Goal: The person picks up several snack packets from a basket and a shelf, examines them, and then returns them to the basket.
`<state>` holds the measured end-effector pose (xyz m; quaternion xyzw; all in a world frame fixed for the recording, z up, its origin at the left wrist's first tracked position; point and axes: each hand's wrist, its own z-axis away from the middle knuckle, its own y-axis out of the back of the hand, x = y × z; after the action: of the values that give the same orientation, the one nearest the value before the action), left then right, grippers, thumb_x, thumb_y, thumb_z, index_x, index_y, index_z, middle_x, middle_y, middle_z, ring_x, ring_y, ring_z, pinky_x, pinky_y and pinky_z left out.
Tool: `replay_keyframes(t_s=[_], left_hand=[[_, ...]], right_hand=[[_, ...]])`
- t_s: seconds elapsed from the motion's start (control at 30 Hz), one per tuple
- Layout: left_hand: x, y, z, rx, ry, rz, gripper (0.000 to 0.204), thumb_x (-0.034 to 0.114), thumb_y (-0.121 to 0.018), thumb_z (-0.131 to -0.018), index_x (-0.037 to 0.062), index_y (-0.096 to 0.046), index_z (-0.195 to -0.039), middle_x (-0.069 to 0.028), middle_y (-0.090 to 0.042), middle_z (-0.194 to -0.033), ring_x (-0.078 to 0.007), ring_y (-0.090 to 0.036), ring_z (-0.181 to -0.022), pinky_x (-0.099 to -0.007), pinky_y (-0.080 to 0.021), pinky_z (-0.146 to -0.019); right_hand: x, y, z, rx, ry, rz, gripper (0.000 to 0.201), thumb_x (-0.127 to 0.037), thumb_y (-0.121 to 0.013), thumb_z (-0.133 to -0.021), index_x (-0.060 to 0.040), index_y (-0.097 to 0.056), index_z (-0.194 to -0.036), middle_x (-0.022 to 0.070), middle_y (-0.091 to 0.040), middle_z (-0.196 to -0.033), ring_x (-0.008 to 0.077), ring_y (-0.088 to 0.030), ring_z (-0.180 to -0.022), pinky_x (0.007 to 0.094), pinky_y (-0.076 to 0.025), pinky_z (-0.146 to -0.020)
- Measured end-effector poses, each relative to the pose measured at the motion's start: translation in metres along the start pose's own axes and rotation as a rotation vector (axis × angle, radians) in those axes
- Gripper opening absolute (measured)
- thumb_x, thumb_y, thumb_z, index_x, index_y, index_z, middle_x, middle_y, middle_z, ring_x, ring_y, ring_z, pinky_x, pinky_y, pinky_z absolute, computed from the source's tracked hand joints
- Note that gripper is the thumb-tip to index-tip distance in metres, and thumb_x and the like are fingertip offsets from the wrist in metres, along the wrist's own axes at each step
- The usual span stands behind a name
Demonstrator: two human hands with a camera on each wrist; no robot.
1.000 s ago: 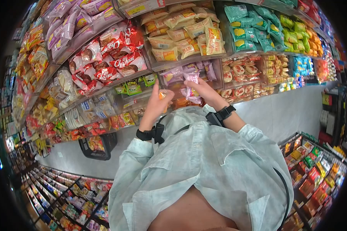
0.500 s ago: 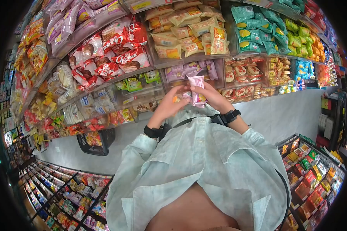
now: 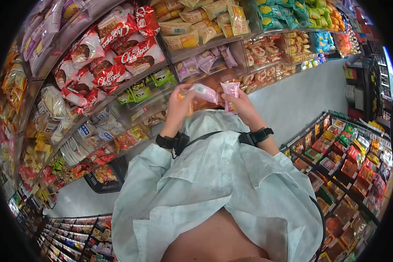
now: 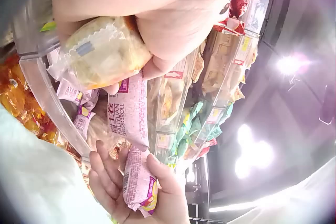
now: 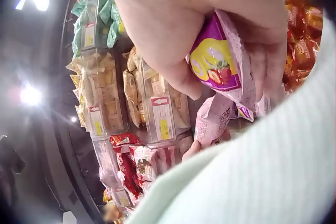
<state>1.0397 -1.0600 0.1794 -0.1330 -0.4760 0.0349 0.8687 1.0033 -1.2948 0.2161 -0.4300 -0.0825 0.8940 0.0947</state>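
Observation:
In the head view my left hand (image 3: 177,109) and right hand (image 3: 245,109) are side by side in front of my chest, below a shelf bin of pink packets (image 3: 205,62). My left hand grips a pink Swiss roll packet (image 4: 127,111) together with a clear-wrapped pale cake (image 4: 105,53) with an orange edge. A second pink Swiss roll packet (image 3: 230,90) is held upright between the thumb and fingers of my right hand. Its strawberry picture (image 5: 218,66) shows in the right wrist view. From the left wrist view, the two pink packets overlap end to end.
Red Chocopai packs (image 3: 135,56) fill a bin to the upper left, beside beige packs (image 3: 205,30). Green packs (image 3: 139,91) lie in a lower bin. A black basket (image 3: 104,177) with snacks stands on the floor at left. Another packed display (image 3: 349,161) is at right.
Both hands have drawn back from the pink packets' bin. They came together, then parted slightly; the left now holds a pink packet beside its orange-edged cake, while the right keeps one pink packet.

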Motion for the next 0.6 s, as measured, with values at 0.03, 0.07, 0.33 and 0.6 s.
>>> replay_keyframes(t_s=[0.03,0.07,0.33,0.6], left_hand=[[0.003,-0.002,0.001,0.003,0.000,0.000,0.033,0.014,-0.067,-0.096,0.0034,-0.060,-0.126,-0.0072,-0.069,-0.102,-0.0136,-0.067,-0.078,-0.0269,-0.053,-0.067],[0.006,-0.006,0.002,0.005,-0.005,0.000,0.033,0.015,-0.067,-0.097,0.0037,-0.059,-0.127,-0.0071,-0.069,-0.102,-0.0135,-0.067,-0.077,-0.0268,-0.053,-0.067],[0.014,-0.033,-0.003,0.086,-0.096,-0.082,0.035,0.021,-0.068,-0.098,0.0040,-0.059,-0.127,-0.0066,-0.069,-0.102,-0.0126,-0.066,-0.078,-0.0267,-0.052,-0.068],[-0.007,-0.058,0.016,0.266,0.004,0.016,0.047,0.025,-0.071,-0.096,-0.0040,-0.057,-0.130,-0.0068,-0.069,-0.103,-0.0135,-0.067,-0.078,-0.0269,-0.052,-0.066]], right_hand=[[0.003,0.004,0.001,0.010,-0.025,-0.039,0.040,-0.014,-0.065,-0.096,-0.0008,-0.055,-0.132,0.0080,-0.070,-0.114,0.0165,-0.069,-0.102,0.0319,-0.055,-0.090],[0.006,0.008,0.003,-0.011,-0.053,-0.065,0.039,-0.013,-0.066,-0.096,-0.0010,-0.055,-0.131,0.0094,-0.070,-0.116,0.0175,-0.069,-0.102,0.0328,-0.056,-0.089],[-0.020,0.014,-0.017,-0.150,0.061,0.173,0.040,-0.018,-0.073,-0.092,-0.0031,-0.060,-0.128,0.0034,-0.069,-0.111,0.0121,-0.066,-0.096,0.0288,-0.052,-0.086],[-0.024,0.049,-0.049,-0.301,-0.082,0.176,0.031,-0.026,-0.073,-0.092,-0.0039,-0.070,-0.114,-0.0007,-0.070,-0.099,0.0081,-0.063,-0.089,0.0262,-0.049,-0.081]])
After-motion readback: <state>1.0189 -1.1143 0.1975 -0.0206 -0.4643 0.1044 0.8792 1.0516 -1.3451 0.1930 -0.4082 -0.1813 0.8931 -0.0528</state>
